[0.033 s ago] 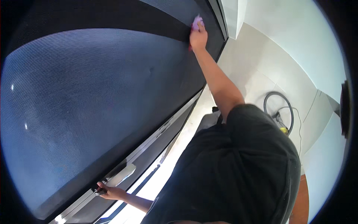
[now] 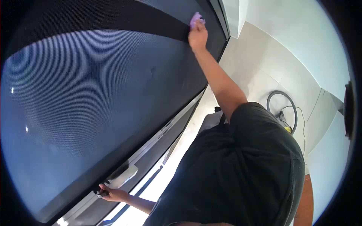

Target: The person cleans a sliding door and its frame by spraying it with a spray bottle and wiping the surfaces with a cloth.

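Note:
A large dark screen panel (image 2: pixel 94 94) with fine mesh-like lines fills the left and the top of the view. Near its far right edge my right hand (image 2: pixel 198 37) is closed on a crumpled purple cloth (image 2: pixel 196 17) that lies against the dark surface. My left hand (image 2: pixel 109 194), low on the left, grips the panel's edge frame (image 2: pixel 145 151) at a small dark fitting; its fingertips are partly hidden. Just above that hand, a pale, long flat piece (image 2: pixel 126 177) shows along the frame.
Pale floor tiles (image 2: pixel 256 64) stretch out on the right, beside white walls (image 2: pixel 294 34). A dark hose (image 2: pixel 268 101) lies looped there with a thin cord and something yellow (image 2: pixel 288 129). A reddish-brown surface (image 2: pixel 304 203) shows at lower right.
My right hand has shifted slightly left with the cloth, and a red patch seen beside it earlier no longer shows. My left hand stays at the frame.

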### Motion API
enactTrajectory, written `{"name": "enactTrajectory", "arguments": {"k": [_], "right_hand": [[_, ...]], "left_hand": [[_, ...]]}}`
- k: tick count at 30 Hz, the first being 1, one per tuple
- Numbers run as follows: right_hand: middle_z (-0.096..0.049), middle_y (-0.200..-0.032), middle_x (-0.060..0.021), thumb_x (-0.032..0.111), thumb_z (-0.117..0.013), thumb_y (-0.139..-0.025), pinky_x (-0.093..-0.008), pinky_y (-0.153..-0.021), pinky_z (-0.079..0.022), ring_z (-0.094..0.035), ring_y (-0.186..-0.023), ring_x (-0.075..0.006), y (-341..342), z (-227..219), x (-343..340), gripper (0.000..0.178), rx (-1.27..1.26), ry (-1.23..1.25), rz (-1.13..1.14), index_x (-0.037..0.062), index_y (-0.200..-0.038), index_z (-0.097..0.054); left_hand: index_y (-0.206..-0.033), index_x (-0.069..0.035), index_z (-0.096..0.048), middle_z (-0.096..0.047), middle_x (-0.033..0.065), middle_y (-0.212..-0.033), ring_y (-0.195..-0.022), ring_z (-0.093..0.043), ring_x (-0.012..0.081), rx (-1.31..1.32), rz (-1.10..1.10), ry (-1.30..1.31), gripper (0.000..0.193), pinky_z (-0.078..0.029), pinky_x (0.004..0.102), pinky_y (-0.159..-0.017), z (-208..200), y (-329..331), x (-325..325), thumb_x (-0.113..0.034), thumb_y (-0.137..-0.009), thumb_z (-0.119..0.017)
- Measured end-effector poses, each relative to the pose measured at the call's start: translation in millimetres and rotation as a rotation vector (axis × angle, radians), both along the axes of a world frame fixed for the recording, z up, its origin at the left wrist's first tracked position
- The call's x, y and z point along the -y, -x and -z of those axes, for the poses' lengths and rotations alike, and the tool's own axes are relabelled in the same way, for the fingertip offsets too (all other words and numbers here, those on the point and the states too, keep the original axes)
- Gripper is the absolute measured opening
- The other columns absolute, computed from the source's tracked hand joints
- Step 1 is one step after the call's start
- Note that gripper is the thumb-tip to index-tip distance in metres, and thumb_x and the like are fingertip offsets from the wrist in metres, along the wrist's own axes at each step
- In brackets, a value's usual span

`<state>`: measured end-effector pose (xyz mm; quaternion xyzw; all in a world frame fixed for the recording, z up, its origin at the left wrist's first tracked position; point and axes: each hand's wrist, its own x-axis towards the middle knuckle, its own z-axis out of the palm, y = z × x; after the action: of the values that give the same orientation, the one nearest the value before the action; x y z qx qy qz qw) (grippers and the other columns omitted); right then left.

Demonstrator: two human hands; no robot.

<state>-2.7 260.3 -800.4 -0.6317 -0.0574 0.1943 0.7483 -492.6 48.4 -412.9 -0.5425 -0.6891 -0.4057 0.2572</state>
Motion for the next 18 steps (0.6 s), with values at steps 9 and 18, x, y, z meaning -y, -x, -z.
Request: {"name": "enactTrajectory", "arguments": {"k": [9, 18], "right_hand": [[-0.043, -0.156, -0.0273, 0.021, -0.054, -0.106, -0.0331, -0.116, -0.036, -0.042, -0.147, -0.0350, 23, -9, 10, 0.041, 0.052, -0.073, -0.086, -0.0026, -0.139, -0.059], [-0.045, -0.157, -0.0234, 0.019, -0.062, -0.104, -0.0365, -0.119, -0.032, -0.044, -0.146, -0.0311, 17, -8, -6, 0.035, 0.225, -0.195, 0.048, 0.0023, -0.135, -0.065]], "left_hand": [[-0.095, 0.001, -0.063, -0.064, 0.0099, -0.087, -0.081, -0.054, 0.0222, 0.058, -0.043, 0.051, 0.039, -0.044, 0.0388, -0.078, -5, 18, 10, -0.037, -0.103, -0.066], [-0.093, 0.000, -0.063, -0.063, 0.0094, -0.086, -0.082, -0.053, 0.0222, 0.034, -0.086, 0.042, 0.044, -0.043, 0.0378, -0.079, -8, 11, 6, -0.043, -0.100, -0.068]]}}
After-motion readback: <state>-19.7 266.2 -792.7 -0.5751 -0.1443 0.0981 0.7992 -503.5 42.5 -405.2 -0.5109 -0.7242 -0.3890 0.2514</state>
